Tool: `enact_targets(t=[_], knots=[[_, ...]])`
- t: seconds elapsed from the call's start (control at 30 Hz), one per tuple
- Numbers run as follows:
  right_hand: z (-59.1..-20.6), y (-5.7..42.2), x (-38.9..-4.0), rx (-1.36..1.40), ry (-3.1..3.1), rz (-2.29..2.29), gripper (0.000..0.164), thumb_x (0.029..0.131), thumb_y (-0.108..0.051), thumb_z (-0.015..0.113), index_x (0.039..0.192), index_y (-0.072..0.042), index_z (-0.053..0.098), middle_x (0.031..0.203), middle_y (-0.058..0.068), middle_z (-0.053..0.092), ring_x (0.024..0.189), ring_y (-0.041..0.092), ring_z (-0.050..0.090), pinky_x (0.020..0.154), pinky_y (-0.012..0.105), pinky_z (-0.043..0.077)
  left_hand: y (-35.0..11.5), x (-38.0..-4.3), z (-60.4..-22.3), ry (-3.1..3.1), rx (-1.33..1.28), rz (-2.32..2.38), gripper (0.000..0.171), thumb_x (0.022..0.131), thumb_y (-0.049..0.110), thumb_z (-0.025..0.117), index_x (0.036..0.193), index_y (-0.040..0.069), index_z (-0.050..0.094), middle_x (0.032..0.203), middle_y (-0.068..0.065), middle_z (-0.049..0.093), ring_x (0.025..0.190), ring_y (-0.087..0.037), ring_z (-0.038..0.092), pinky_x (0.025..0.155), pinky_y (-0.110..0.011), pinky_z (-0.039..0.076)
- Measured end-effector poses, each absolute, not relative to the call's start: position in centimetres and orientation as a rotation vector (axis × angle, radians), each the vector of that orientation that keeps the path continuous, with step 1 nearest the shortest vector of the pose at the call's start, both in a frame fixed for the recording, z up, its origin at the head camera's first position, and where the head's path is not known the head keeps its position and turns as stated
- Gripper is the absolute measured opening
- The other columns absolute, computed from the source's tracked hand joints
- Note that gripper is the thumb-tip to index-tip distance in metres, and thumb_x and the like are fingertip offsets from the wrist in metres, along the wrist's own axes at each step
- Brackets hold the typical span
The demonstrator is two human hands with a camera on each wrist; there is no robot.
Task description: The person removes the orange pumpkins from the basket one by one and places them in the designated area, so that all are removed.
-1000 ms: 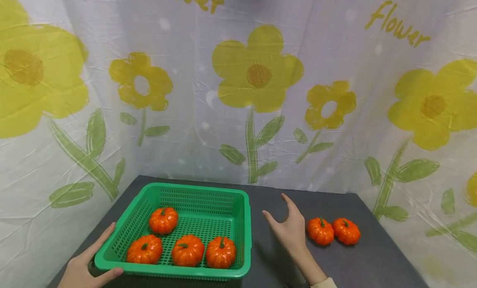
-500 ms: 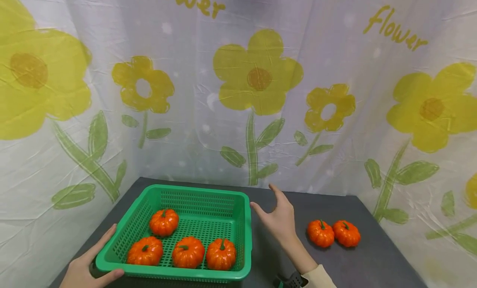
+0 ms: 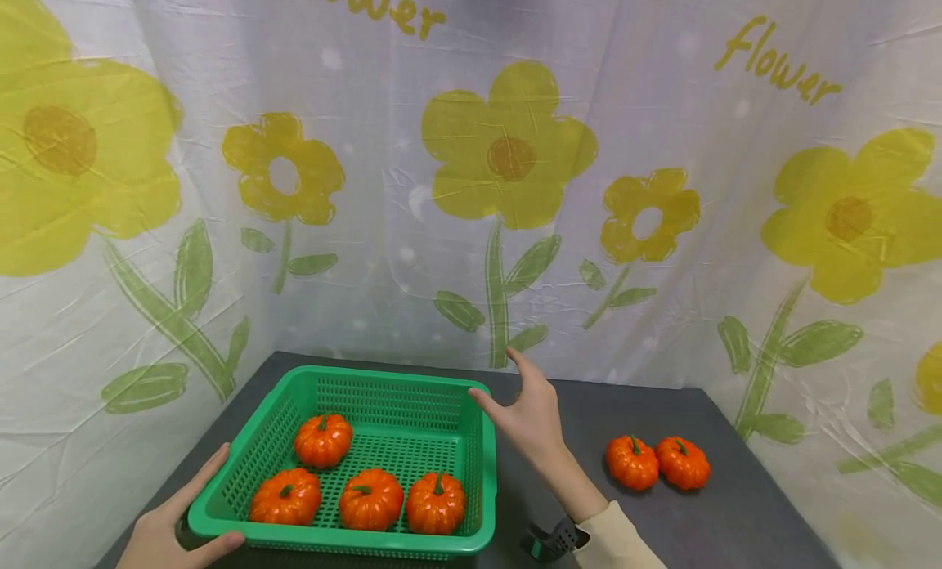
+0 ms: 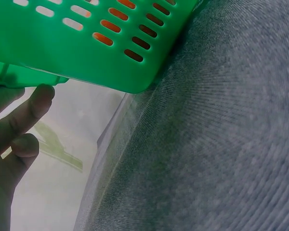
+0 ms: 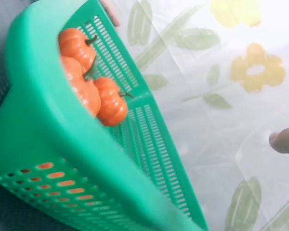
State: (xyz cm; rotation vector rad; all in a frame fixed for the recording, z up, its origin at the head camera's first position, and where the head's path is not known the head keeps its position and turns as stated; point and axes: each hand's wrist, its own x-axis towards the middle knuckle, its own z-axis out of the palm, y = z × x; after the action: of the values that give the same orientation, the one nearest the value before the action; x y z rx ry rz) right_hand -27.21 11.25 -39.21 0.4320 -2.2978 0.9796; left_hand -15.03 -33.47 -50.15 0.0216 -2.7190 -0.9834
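While the near left corner of the green basket (image 3: 353,539) is touched by the left hand (image 3: 165,524), its far right corner is overlapped, in the head view, by the thumb of the right hand (image 3: 526,409). The left grip is spread apart, with a finger laid along the basket's left side and the thumb at its near side; in the left wrist view a fingertip is seen against the underside of a green edge. The right grip is likewise held apart, with nothing between finger and thumb. In the right wrist view one fingertip is seen well clear of the rim; whether the thumb is in contact cannot be told.

Four orange pumpkins (image 3: 371,499) with green stems are contained in the basket: three are lined up along the near side, and one is placed behind them toward the left. Two further pumpkins (image 3: 632,463) are set side by side on the dark table (image 3: 736,516), to the right of the right forearm. A dark band (image 3: 555,541) is worn at the right wrist, beside a cream sleeve (image 3: 616,540). The table is backed by pale cloth (image 3: 383,266) printed with yellow flowers (image 3: 540,172).
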Motion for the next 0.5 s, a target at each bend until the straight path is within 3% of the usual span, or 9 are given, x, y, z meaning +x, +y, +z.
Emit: enact_targets(t=[0.07, 0.17, 0.23, 0.3, 0.37, 0.4, 0.43, 0.5], knots=[[-38.9, 10.9, -27.3, 0.441, -2.309, 0.985, 0.080, 0.085, -0.035, 0.091, 0.149, -0.002, 0.058, 0.143, 0.020, 0.065, 0.067, 0.014, 0.059, 0.067, 0.038, 0.054, -33.5, -15.1, -50.2, -2.721, 0.027, -0.985, 0.106, 0.086, 0.046, 0.087, 0.171, 0.028, 0.026, 0.155, -0.026, 0.051, 0.105, 0.012, 0.048, 0.082, -0.053, 0.056], [-38.6, 10.4, -27.4, 0.464, -2.313, 0.997, 0.080, 0.085, -0.035, 0.091, 0.150, -0.001, 0.057, 0.144, 0.020, 0.064, 0.079, 0.025, 0.067, 0.074, 0.046, 0.058, -33.6, -15.1, -50.5, -2.706, 0.021, -0.987, 0.105, 0.086, 0.046, 0.088, 0.170, 0.031, 0.027, 0.156, 0.006, 0.048, 0.106, 0.014, 0.047, 0.082, -0.052, 0.055], [-38.4, 10.1, -27.5, 0.477, -2.310, 1.007, 0.080, 0.085, -0.034, 0.091, 0.149, -0.001, 0.058, 0.144, 0.021, 0.064, 0.093, 0.033, 0.070, 0.081, 0.052, 0.059, -33.6, -15.1, -50.4, -2.708, 0.018, -0.984, 0.105, 0.086, 0.046, 0.088, 0.170, 0.031, 0.026, 0.156, 0.006, 0.049, 0.107, 0.011, 0.050, 0.081, -0.051, 0.055], [-38.3, 9.8, -27.6, 0.489, -2.309, 1.012, 0.079, 0.086, -0.033, 0.091, 0.149, 0.000, 0.058, 0.145, 0.021, 0.064, 0.096, 0.035, 0.071, 0.083, 0.053, 0.059, -33.6, -15.1, -50.4, -2.714, 0.015, -0.986, 0.106, 0.087, 0.046, 0.087, 0.171, 0.029, 0.026, 0.157, 0.004, 0.050, 0.111, -0.001, 0.058, 0.081, -0.053, 0.056], [-38.1, 9.5, -27.7, 0.496, -2.310, 1.019, 0.079, 0.086, -0.033, 0.091, 0.150, -0.001, 0.057, 0.146, 0.020, 0.063, 0.091, 0.034, 0.071, 0.081, 0.052, 0.060, -33.5, -15.1, -50.2, -2.726, 0.014, -0.985, 0.107, 0.087, 0.046, 0.087, 0.171, 0.027, 0.024, 0.158, -0.016, 0.052, 0.113, -0.013, 0.062, 0.081, -0.056, 0.056], [-38.0, 9.4, -27.7, 0.502, -2.308, 1.022, 0.079, 0.086, -0.033, 0.091, 0.150, -0.001, 0.057, 0.146, 0.020, 0.063, 0.097, 0.036, 0.072, 0.084, 0.054, 0.060, -33.5, -15.1, -50.2, -2.733, 0.018, -0.984, 0.107, 0.087, 0.046, 0.087, 0.171, 0.025, 0.024, 0.155, -0.029, 0.050, 0.113, -0.015, 0.063, 0.081, -0.056, 0.057], [-37.9, 9.2, -27.8, 0.510, -2.307, 1.024, 0.079, 0.086, -0.033, 0.090, 0.150, -0.001, 0.057, 0.146, 0.020, 0.063, 0.102, 0.036, 0.072, 0.086, 0.054, 0.060, -33.5, -15.1, -50.2, -2.733, 0.018, -0.982, 0.107, 0.087, 0.046, 0.087, 0.171, 0.025, 0.024, 0.155, -0.029, 0.050, 0.113, -0.017, 0.063, 0.081, -0.057, 0.057], [-37.7, 8.8, -27.9, 0.523, -2.307, 1.040, 0.079, 0.086, -0.033, 0.090, 0.150, 0.000, 0.057, 0.147, 0.020, 0.062, 0.113, 0.038, 0.070, 0.092, 0.057, 0.058, -33.5, -15.1, -50.2, -2.733, 0.016, -0.977, 0.107, 0.087, 0.047, 0.087, 0.171, 0.026, 0.024, 0.155, -0.029, 0.051, 0.109, -0.004, 0.058, 0.081, -0.055, 0.056]])
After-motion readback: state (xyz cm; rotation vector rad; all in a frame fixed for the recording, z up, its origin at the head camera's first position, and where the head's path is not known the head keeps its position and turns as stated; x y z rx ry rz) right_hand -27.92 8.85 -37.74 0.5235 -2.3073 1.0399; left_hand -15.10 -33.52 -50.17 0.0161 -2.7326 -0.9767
